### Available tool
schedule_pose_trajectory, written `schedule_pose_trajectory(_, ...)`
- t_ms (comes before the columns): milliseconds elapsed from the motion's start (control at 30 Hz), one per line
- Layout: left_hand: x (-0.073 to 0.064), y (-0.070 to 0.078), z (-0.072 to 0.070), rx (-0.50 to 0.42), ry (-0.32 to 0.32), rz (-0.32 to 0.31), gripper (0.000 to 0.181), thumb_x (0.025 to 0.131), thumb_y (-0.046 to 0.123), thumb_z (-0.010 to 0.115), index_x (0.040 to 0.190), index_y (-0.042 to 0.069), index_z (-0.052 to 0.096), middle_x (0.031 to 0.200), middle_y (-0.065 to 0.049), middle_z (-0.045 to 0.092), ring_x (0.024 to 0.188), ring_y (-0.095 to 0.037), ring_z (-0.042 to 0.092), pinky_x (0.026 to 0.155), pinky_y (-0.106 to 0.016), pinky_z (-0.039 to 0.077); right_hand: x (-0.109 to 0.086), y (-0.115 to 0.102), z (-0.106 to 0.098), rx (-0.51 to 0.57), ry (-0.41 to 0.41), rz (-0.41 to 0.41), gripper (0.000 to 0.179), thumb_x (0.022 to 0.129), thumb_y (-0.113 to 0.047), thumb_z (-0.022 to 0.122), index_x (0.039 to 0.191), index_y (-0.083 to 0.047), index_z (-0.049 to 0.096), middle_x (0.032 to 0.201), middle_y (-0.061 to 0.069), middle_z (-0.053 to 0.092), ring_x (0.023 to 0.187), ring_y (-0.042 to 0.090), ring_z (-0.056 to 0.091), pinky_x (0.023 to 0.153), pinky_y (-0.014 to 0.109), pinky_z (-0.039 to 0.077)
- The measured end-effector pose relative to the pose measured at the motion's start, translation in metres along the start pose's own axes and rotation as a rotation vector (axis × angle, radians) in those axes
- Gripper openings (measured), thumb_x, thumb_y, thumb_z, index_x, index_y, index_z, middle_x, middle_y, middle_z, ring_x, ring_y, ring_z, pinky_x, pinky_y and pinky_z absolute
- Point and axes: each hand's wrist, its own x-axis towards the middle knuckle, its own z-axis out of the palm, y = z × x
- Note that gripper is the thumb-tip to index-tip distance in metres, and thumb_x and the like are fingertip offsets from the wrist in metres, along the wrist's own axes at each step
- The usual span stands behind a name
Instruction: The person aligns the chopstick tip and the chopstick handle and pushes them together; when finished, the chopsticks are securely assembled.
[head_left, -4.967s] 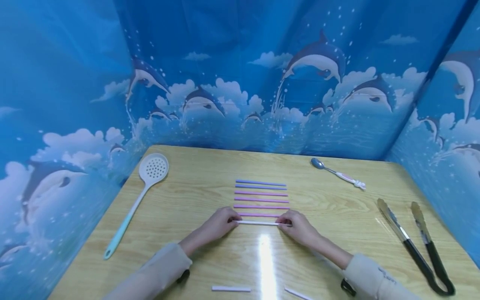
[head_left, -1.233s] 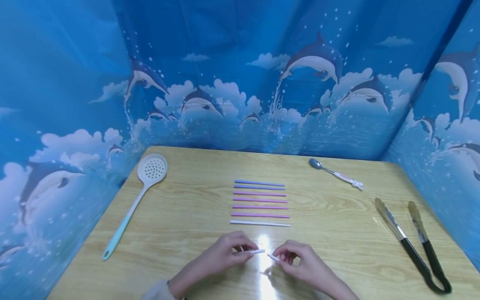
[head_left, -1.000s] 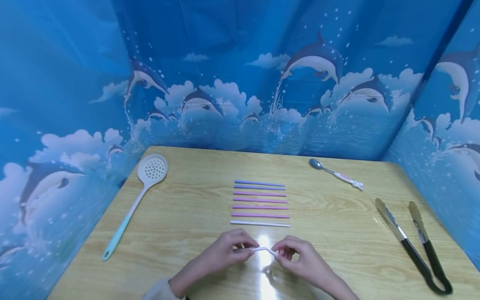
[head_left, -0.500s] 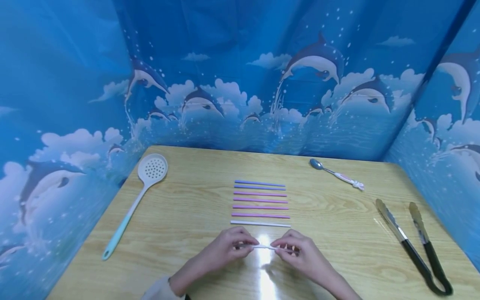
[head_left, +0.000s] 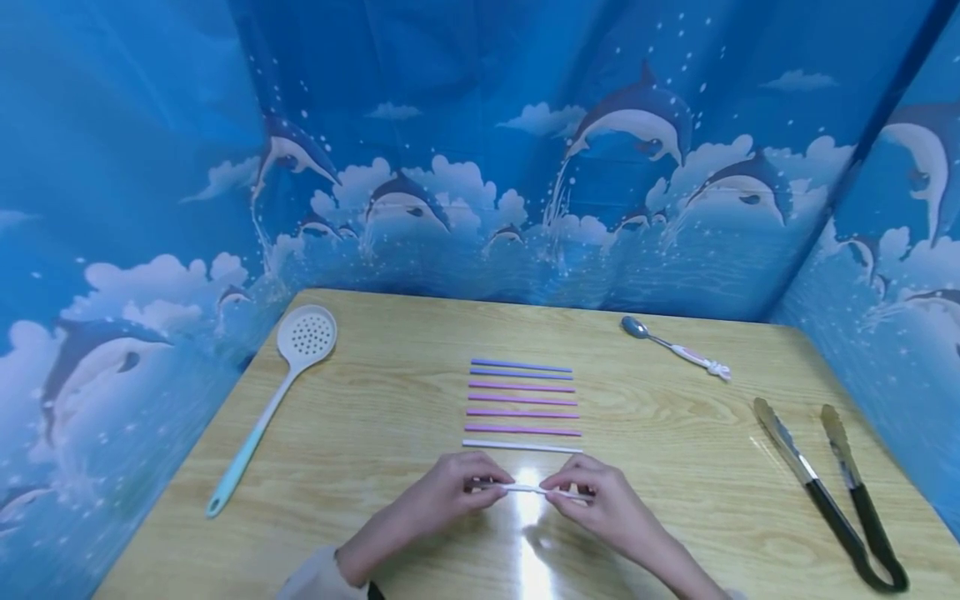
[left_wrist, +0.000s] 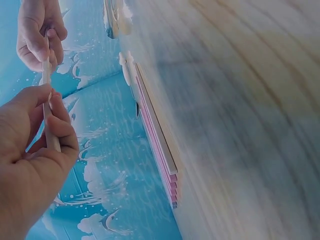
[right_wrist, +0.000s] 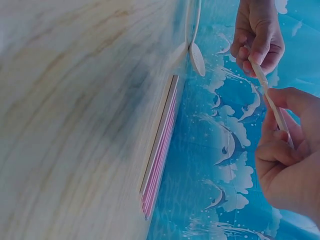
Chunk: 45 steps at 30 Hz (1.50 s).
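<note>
Above the front middle of the table, my left hand (head_left: 461, 485) and right hand (head_left: 596, 498) each pinch one end of a thin white straw (head_left: 527, 488). Its two pieces meet end to end in the small gap between my fingertips. In the left wrist view the straw (left_wrist: 47, 75) runs nearly straight from one hand to the other; the right wrist view shows a slight angle near the middle of the straw (right_wrist: 265, 82). Both outer ends lie partly hidden within the curled fingers. Just beyond my hands, a full-length white straw (head_left: 521, 446) lies on the table.
Behind that straw, several pink straws (head_left: 521, 400) and two blue straws (head_left: 521, 365) lie in parallel rows. A skimmer (head_left: 306, 333) lies at left, a spoon (head_left: 675, 347) at back right, and black-handled tongs (head_left: 832, 496) at far right. Dolphin-print curtain (head_left: 465, 225) surrounds the table (head_left: 390, 350).
My hands set down the full-length white straw in the row and picked up two short white pieces from the front. The pieces, apart about a second ago, now meet and line up.
</note>
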Motion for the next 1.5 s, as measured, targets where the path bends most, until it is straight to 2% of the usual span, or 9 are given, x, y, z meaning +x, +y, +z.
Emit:
schedule_pose_trajectory(167, 0.002, 0.000, -0.002, 0.025, 0.016, 0.093, 0.012, 0.086, 0.007, 0.067, 0.097, 0.002, 0.071, 0.086, -0.005, 0.069, 0.071, 0.002, 0.053, 0.061, -0.012, 0.050, 0.001, -0.002, 0.000, 0.013, -0.001, -0.020, 0.010, 0.080, -0.005, 0.073, 0.089, -0.009, 0.073, 0.081, -0.004, 0.062, 0.072, -0.002, 0.052, 0.057, 0.019, 0.051)
schedule_pose_trajectory(267, 0.003, 0.000, -0.003, 0.020, 0.021, 0.115, 0.012, 0.086, 0.006, 0.067, 0.096, 0.001, 0.071, 0.086, -0.006, 0.069, 0.072, 0.001, 0.055, 0.061, -0.012, 0.050, 0.002, -0.003, 0.001, 0.012, 0.005, -0.027, 0.010, 0.080, -0.004, 0.073, 0.089, -0.008, 0.073, 0.080, -0.004, 0.061, 0.069, -0.003, 0.049, 0.055, 0.018, 0.049)
schedule_pose_trajectory(433, 0.004, 0.002, -0.006, 0.012, 0.023, 0.120, 0.014, 0.086, 0.007, 0.066, 0.098, 0.001, 0.071, 0.087, -0.007, 0.068, 0.073, -0.001, 0.057, 0.062, -0.013, 0.051, 0.005, -0.005, 0.001, 0.005, 0.033, -0.058, 0.012, 0.078, -0.002, 0.073, 0.088, -0.008, 0.072, 0.077, -0.006, 0.057, 0.062, -0.005, 0.040, 0.047, 0.015, 0.040)
schedule_pose_trajectory(600, 0.005, 0.002, -0.009, -0.008, 0.009, 0.095, 0.015, 0.086, 0.007, 0.066, 0.099, 0.000, 0.071, 0.088, -0.007, 0.068, 0.072, 0.000, 0.055, 0.059, -0.014, 0.051, 0.007, -0.006, 0.002, 0.008, 0.046, -0.091, 0.012, 0.078, 0.000, 0.073, 0.088, -0.007, 0.072, 0.077, -0.006, 0.055, 0.062, -0.005, 0.039, 0.047, 0.014, 0.039)
schedule_pose_trajectory(833, 0.005, 0.001, -0.008, -0.013, 0.009, 0.091, 0.014, 0.086, 0.007, 0.066, 0.098, 0.000, 0.071, 0.087, -0.007, 0.067, 0.072, 0.001, 0.054, 0.059, -0.014, 0.051, 0.006, -0.002, 0.004, -0.002, 0.037, -0.077, 0.012, 0.077, 0.000, 0.073, 0.087, -0.008, 0.072, 0.077, -0.007, 0.055, 0.061, -0.006, 0.037, 0.046, 0.014, 0.038)
schedule_pose_trajectory(1000, 0.005, -0.002, -0.006, 0.000, 0.014, 0.066, 0.014, 0.087, 0.008, 0.066, 0.098, 0.001, 0.071, 0.086, -0.005, 0.068, 0.072, 0.002, 0.052, 0.061, -0.014, 0.050, 0.007, 0.004, 0.006, -0.023, 0.040, -0.077, 0.013, 0.076, 0.000, 0.074, 0.086, -0.009, 0.072, 0.076, -0.008, 0.056, 0.059, -0.006, 0.036, 0.045, 0.012, 0.035)
schedule_pose_trajectory(1133, 0.006, -0.004, -0.004, 0.010, 0.008, 0.010, 0.014, 0.087, 0.009, 0.066, 0.099, 0.002, 0.070, 0.089, -0.006, 0.069, 0.075, 0.001, 0.055, 0.064, -0.015, 0.051, 0.007, 0.009, 0.006, -0.040, 0.058, -0.073, 0.015, 0.074, 0.001, 0.075, 0.086, -0.008, 0.072, 0.076, -0.006, 0.059, 0.060, -0.005, 0.040, 0.046, 0.014, 0.039)
schedule_pose_trajectory(1333, 0.006, -0.008, -0.003, 0.028, -0.001, -0.077, 0.016, 0.089, 0.010, 0.065, 0.102, 0.003, 0.070, 0.096, -0.007, 0.070, 0.085, -0.009, 0.064, 0.074, -0.016, 0.053, 0.006, 0.016, 0.004, -0.086, 0.094, -0.076, 0.016, 0.072, 0.002, 0.076, 0.085, -0.007, 0.072, 0.078, -0.004, 0.060, 0.066, -0.001, 0.047, 0.052, 0.017, 0.045)
schedule_pose_trajectory(1500, 0.003, -0.016, -0.006, 0.063, 0.013, -0.119, 0.017, 0.089, 0.010, 0.065, 0.104, 0.004, 0.070, 0.098, -0.007, 0.070, 0.085, -0.012, 0.065, 0.072, -0.017, 0.052, 0.003, 0.026, -0.001, -0.130, 0.103, -0.037, 0.016, 0.072, 0.002, 0.077, 0.084, -0.008, 0.073, 0.078, -0.004, 0.061, 0.072, 0.002, 0.053, 0.060, 0.020, 0.050)
